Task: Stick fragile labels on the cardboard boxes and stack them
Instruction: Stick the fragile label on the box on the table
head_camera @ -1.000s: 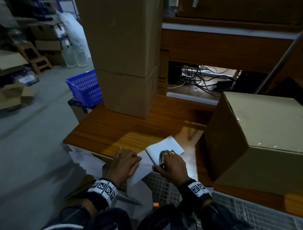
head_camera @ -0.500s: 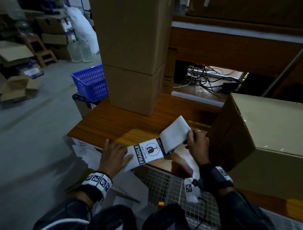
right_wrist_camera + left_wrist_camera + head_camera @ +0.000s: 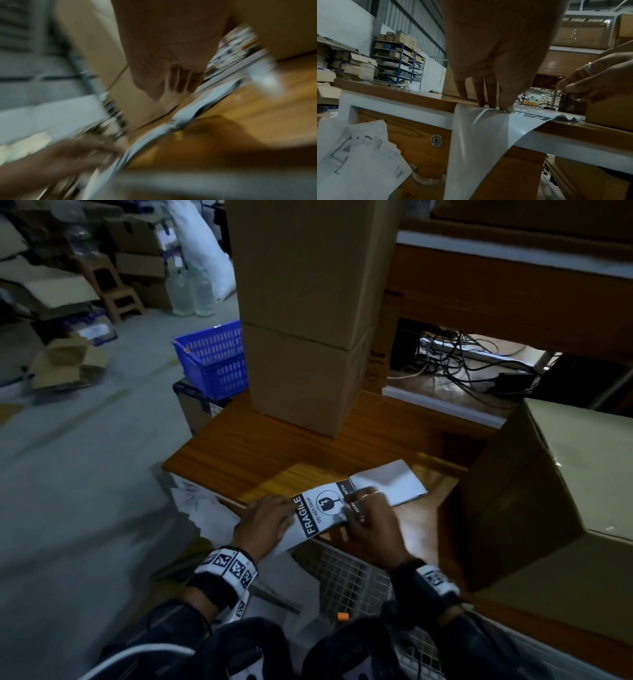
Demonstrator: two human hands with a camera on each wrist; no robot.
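Note:
A white backing strip with a black-and-white FRAGILE label lies across the front edge of the wooden table. Its loose end hangs over the edge. My left hand presses the strip's left part down with straight fingers. My right hand sits on the label's right end with curled fingers, thumb against the fingertips. Two stacked cardboard boxes stand at the table's back. A large cardboard box stands tilted at the right. The right wrist view is badly blurred.
A blue plastic basket sits on a box left of the table. Loose papers hang below the table's left corner, beside a locked drawer. A wire-mesh cage is under my arms. Cables lie on a shelf behind.
My right hand lifted the strip, exposing the FRAGILE label, then brought it back down onto the table. My left hand stayed on the strip's left part.

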